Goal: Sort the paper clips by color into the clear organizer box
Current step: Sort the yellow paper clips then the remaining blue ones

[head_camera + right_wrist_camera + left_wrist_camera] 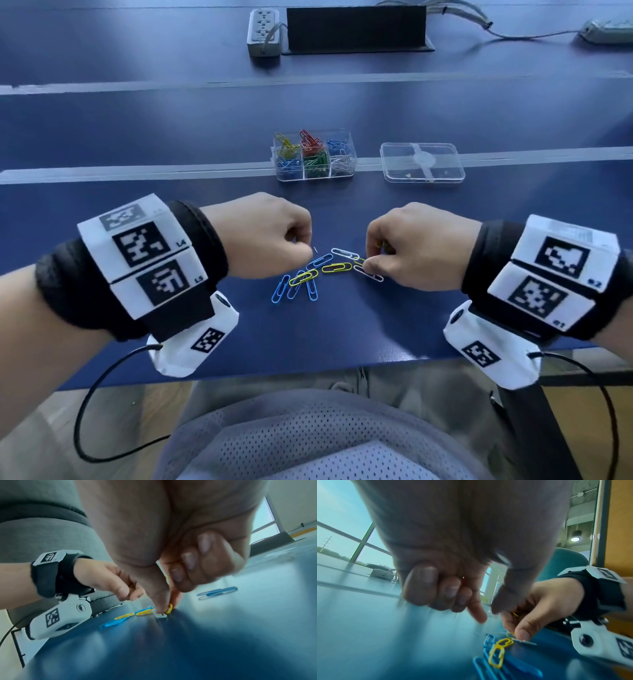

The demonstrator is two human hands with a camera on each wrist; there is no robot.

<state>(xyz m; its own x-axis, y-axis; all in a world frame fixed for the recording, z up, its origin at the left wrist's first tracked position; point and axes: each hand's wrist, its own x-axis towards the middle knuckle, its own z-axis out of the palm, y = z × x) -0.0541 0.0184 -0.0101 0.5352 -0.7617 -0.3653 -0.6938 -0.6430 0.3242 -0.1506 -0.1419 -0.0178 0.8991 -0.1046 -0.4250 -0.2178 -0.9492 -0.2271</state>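
Observation:
The clear organizer box (315, 155) stands open mid-table, its compartments holding yellow, red, blue, green and white clips. Nearer me lies a loose pile: blue clips (281, 289), yellow clips (337, 267) and white clips (344, 253). My right hand (368, 262) reaches down at the pile's right edge, thumb and forefinger pinching a yellow clip (169, 608) beside a white clip (160, 615). More yellow wire shows inside its curled fingers. My left hand (306, 245) hovers left of the pile, fingers curled into the palm with a sliver of a red clip (463, 582) between them.
The box's clear lid (423, 162) lies flat to the right of the box. A power strip (263, 31) and a black cable hatch (356, 29) sit at the far side of the blue table (154, 137). The table's front edge runs just below my wrists.

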